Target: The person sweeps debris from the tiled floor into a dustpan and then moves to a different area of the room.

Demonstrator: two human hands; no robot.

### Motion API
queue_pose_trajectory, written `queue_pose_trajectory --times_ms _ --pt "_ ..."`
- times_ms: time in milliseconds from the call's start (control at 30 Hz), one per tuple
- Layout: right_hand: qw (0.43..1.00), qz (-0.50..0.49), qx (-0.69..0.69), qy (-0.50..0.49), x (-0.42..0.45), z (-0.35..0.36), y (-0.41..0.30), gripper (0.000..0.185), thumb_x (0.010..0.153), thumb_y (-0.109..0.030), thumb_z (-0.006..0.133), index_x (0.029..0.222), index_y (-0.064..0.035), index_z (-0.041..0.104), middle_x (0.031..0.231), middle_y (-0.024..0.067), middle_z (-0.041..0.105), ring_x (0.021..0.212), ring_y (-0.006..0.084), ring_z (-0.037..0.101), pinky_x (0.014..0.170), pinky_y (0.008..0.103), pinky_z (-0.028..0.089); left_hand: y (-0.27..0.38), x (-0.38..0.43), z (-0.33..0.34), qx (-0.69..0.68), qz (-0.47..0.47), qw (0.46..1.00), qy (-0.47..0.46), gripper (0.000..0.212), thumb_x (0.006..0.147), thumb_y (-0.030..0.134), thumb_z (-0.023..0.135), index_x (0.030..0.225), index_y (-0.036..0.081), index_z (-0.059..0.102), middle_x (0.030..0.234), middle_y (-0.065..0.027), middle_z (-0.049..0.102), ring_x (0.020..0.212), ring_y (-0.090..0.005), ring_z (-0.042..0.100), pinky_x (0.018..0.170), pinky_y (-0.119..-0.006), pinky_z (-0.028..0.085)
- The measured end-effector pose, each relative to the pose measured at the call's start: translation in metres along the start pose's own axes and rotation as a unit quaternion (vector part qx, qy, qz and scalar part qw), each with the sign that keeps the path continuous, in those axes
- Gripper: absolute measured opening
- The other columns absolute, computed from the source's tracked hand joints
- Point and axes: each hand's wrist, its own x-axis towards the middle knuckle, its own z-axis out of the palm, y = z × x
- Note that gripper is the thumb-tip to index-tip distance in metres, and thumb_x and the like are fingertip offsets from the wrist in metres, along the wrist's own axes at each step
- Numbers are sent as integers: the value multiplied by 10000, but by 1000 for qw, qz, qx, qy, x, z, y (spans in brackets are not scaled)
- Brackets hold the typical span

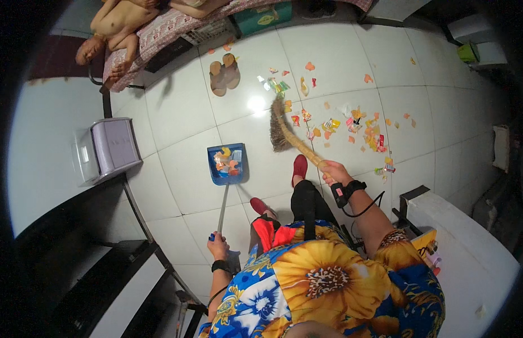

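My left hand (pixel 218 246) grips the long metal handle of a blue dustpan (pixel 227 181). Wrappers and orange and yellow scraps lie in the pan, which is on or just above the tiles to my front left. In my right hand (pixel 335 172) is the pale bound handle of a broom (pixel 280 131); its brown bristles are by the floor, right of the dustpan. Green and silver wrappers (pixel 279 85) lie just beyond the bristle end. More candy wrappers (pixel 331 125) and colored scraps (pixel 373 137) are scattered over the tiles to the right of the broom.
Brown sandals (pixel 224 75) stand near a bed with a patterned cover (pixel 160 36), where people are. A lilac container (pixel 114 148) sits at the left, above dark shelving (pixel 130 253). A white ledge (pixel 455 236) holds small items at my right. A green container (pixel 468 53) is at the far right.
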Motion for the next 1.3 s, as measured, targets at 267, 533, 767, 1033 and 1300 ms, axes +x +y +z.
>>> queue_pose_trajectory --times_ms 267,533,767,1033,1300 --pt "999 -27 -8 22 72 60 -22 164 670 -133 581 800 -37 552 507 22 477 426 130 470 380 257 364 16 -25 15 14 21 1000 -11 72 741 112 490 786 134 438 491 6 397 312 -68 316 274 -200 227" --pt "968 -86 -211 103 37 -102 26 374 702 -93 542 1055 -38 430 556 22 453 401 97 408 331 221 308 49 -5 41 30 50 998 -28 65 745 131 482 718 99 434 502 -4 400 333 -78 325 292 -210 252" --pt "970 -53 -90 218 -36 -106 -23 484 724 -106 533 1178 -81 365 544 29 439 363 73 355 302 199 265 75 -1 69 70 55 996 -16 58 742 115 477 724 89 428 503 -13 411 334 -83 329 290 -215 250" --pt "918 -203 -307 149 4 5 -67 269 704 -93 494 950 10 528 721 81 583 618 104 503 554 271 424 84 5 60 106 70 991 -40 133 758 179 485 750 50 455 494 -35 423 323 -114 345 286 -248 280" --pt "846 -357 -396 0 213 45 -77 125 634 -154 554 688 -42 548 575 73 505 504 182 491 429 293 378 115 -20 90 139 66 985 -84 104 755 120 478 851 90 448 517 -3 411 342 -77 339 298 -212 262"
